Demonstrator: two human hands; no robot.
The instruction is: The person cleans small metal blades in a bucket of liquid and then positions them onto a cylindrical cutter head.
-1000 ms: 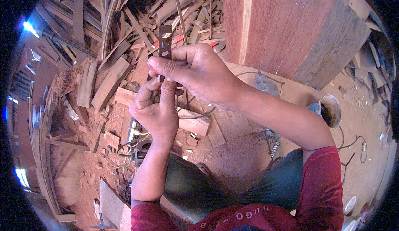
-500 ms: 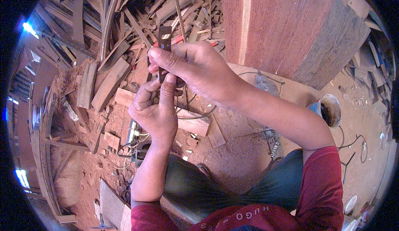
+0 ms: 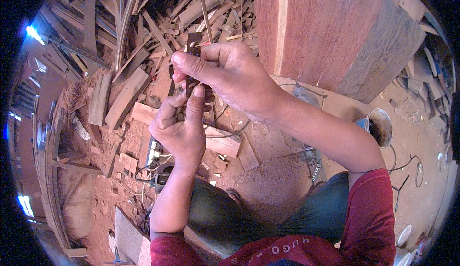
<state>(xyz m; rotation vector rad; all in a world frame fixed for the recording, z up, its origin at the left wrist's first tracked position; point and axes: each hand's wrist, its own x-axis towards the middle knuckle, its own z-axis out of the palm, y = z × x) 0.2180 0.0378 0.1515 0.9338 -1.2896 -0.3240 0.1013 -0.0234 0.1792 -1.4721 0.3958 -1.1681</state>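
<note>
Both my hands are raised in front of me around a dark, narrow, flat metal bar [image 3: 195, 37]. It stands nearly upright, with a light slot or hole near its upper end. My right hand [image 3: 235, 77] pinches the bar's middle between thumb and fingers, its forearm reaching in from the right. Just below, my left hand [image 3: 178, 131] has its thumb and curled fingers closed on the lower end. The fingers hide much of the bar's lower part.
Scrap wood [image 3: 201, 14] is heaped at the far side. Broad planks [image 3: 321, 26] stand at the far right, near a bucket [image 3: 380, 127]. A power strip [image 3: 153, 152] with cables and a wood block [image 3: 223, 140] lie on the sawdust-covered floor.
The bar's upper end has shifted slightly to the right and tilted a little. My right hand has turned slightly with it; both hands keep their grip.
</note>
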